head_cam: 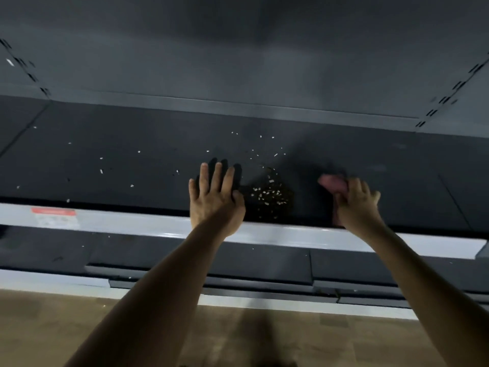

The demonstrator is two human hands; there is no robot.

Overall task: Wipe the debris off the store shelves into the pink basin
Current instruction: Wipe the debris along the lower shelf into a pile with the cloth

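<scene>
Debris of pale grain-like bits and dark crumbs (268, 194) sits heaped in a small pile near the front edge of the dark grey metal store shelf (119, 165), between my two hands, with more pale flecks scattered loosely behind it and off to the left. My left hand (215, 198) lies flat on the shelf just left of the pile, fingers spread and straight, gripping nothing, its thumb side close against the heap. My right hand (356, 201) is to the right of the pile, fingers curled tight around a crumpled pink cloth (334, 183) that sticks out toward the back of the shelf; this hand is blurred. A pale grey front rail (158, 226) runs along the shelf edge under my wrists, carrying a red-and-white label (54, 217) at the left. A lower dark shelf (259, 260) and the brown floor (39, 327) show below.
</scene>
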